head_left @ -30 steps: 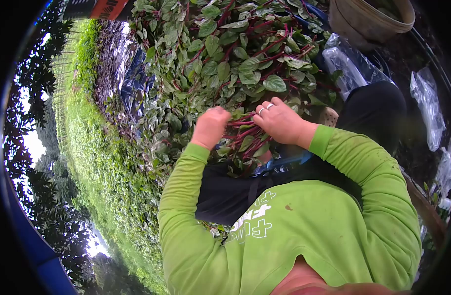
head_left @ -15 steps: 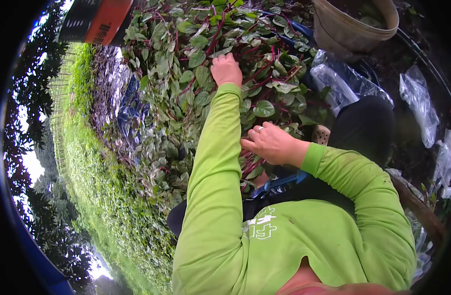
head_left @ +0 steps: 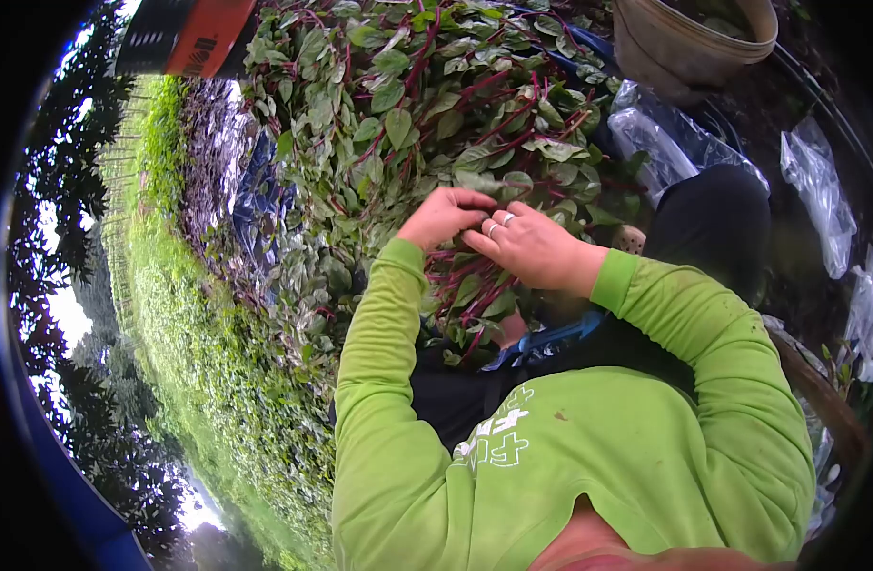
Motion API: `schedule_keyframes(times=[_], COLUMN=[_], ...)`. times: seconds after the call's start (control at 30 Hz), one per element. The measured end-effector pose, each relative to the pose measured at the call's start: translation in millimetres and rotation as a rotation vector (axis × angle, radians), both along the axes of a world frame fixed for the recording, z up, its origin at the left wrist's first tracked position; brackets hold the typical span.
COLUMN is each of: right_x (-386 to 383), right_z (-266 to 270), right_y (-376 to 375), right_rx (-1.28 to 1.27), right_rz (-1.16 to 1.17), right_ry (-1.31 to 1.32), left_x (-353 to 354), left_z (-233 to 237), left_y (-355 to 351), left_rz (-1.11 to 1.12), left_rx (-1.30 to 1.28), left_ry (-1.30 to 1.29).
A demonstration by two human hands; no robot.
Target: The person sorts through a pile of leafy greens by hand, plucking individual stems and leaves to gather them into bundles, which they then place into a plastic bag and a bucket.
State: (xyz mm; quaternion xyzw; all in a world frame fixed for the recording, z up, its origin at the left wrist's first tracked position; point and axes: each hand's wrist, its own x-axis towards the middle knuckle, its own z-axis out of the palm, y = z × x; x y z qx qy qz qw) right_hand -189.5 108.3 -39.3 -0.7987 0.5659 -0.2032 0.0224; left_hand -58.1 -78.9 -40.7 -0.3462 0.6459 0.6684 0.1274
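Observation:
A large heap of red-stemmed Malabar spinach (head_left: 398,128) spreads in front of me, its green leaves and purple-red stems tangled together. My left hand (head_left: 446,217) is closed in a pinch, fingertips meeting those of the other hand over the near side of the heap. A leafy sprig sits right at these fingertips, partly hidden by them. My right hand (head_left: 532,246), with rings on it, has its fingers curled at the same spot. Just below both hands, a bunch of red stems (head_left: 470,285) lies close to my lap. What exactly each fingertip grips is partly covered.
A beige bucket (head_left: 698,43) stands at the upper right, with clear plastic bags (head_left: 817,195) near it. A black and orange drum (head_left: 194,38) is at the upper left. My bent knee (head_left: 713,224) is on the right. A blue strap-like item (head_left: 551,341) lies by my lap.
My left hand has drawn back from farther up the heap toward my body and now meets my right hand. My right hand has stayed at nearly the same place.

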Motion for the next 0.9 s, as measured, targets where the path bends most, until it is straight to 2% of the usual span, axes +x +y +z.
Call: schedule_keyframes(times=[0.1,0.2,0.37,0.47,0.53,0.57,0.6,0.67,0.7,0.73,0.77,0.83,0.9], right_x=[5,14,20,23,28,31,34,39,41,42,43,45,46], right_z=[-7,-10,-14,-15,-15,-15,-16,-16,-17,-18,-19,-16,-12], right_y=[-2,2,-1,-2,-2,-1,-1,-2,-3,-4,-6,-5,-1], right_rx=[-0.162,-0.067,-0.051,0.004,0.065,0.018,-0.029,-0.164,-0.094,-0.023,0.046,0.032,0.006], right_rz=[-0.047,-0.029,0.023,0.07,0.104,0.119,0.133,0.121,0.14,0.157,0.172,0.158,0.126], right_ry=[0.033,0.028,0.032,0.053,0.103,0.105,0.108,0.094,0.085,0.076,0.067,0.054,0.039], left_x=[22,39,44,61,52,49,48,48,45,40,39,38,51], left_z=[3,-7,-11,-48,-36,-32,-35,-41,-37,-33,-30,-25,-14], left_y=[22,32,49,35,47,52,52,44,44,47,47,43,-4], left_rz=[0.275,0.36,0.354,0.292,0.316,0.33,0.416,0.427,0.431,0.562,0.599,0.652,1.109], left_rx=[0.23,0.333,0.267,0.373,0.267,0.214,0.214,0.287,0.325,0.316,0.086,-0.382,-0.422], left_ry=[0.041,0.012,-0.089,-0.17,-0.23,-0.261,-0.243,-0.115,-0.051,0.053,0.116,0.243,0.277])
